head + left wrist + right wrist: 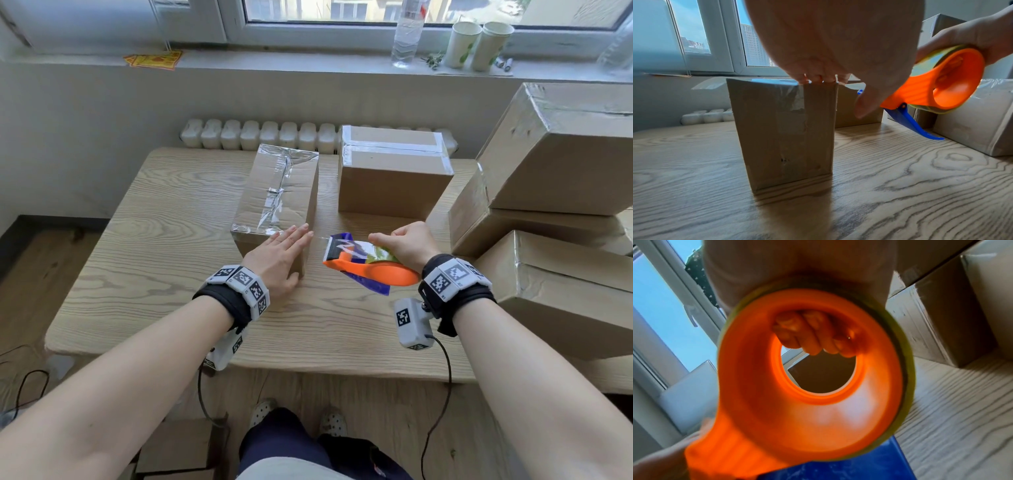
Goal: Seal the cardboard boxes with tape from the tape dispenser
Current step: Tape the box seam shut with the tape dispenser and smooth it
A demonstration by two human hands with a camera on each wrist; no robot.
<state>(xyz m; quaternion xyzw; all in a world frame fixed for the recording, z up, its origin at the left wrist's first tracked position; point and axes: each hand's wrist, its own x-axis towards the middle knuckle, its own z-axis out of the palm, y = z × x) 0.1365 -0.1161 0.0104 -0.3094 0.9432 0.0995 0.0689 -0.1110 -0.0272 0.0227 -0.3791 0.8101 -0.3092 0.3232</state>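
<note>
A narrow cardboard box (pixel 274 195) with clear tape along its top stands on the wooden table (pixel 154 240). My left hand (pixel 279 255) lies flat on its near right corner, fingers straight; in the left wrist view the fingertips (pixel 818 79) press the box's (pixel 785 129) top edge. My right hand (pixel 404 245) grips the orange and blue tape dispenser (pixel 366 265) just right of the box, above the table. A thin strip of tape seems to run from the dispenser to the box. In the right wrist view my fingers (pixel 809 335) curl through the dispenser's (pixel 797 402) orange ring.
A taped box (pixel 394 171) stands behind the dispenser. Stacked boxes (pixel 548 212) crowd the table's right side. A radiator (pixel 260 135) runs behind the table. On the windowsill stand a bottle (pixel 407 34) and two paper cups (pixel 479 44). More boxes (pixel 178 445) lie on the floor.
</note>
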